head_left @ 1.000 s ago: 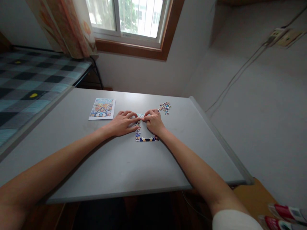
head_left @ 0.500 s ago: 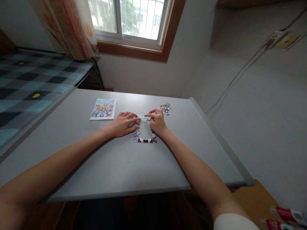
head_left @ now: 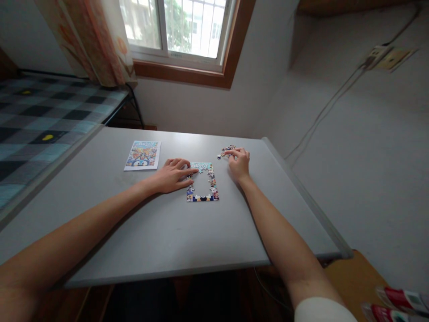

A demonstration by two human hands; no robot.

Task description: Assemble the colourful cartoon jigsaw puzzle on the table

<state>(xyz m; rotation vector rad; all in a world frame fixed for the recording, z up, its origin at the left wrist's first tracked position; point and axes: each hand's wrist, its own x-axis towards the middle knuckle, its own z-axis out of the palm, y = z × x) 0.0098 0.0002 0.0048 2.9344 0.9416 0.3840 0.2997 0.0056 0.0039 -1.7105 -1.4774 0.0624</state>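
left fingers (head_left: 191, 171) on puzzle border (head_left: 203, 198), right fingers (head_left: 233, 152) at loose pieces (head_left: 228, 149)

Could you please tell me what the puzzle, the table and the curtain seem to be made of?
Puzzle: probably printed cardboard, being thin and flat with knobbed inner edges.
Table: perhaps laminate, its smooth grey top showing a soft sheen.
Curtain: fabric, matte-looking, hanging in folds with a flower print.

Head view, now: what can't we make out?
All in the head view:
Left side of the jigsaw border: partly hidden by the left hand.
Loose jigsaw pieces: too small to count, partly behind the right hand.
Whether that hand pinches a piece: too small to tell.
Red-labelled items: cut off at lower right.
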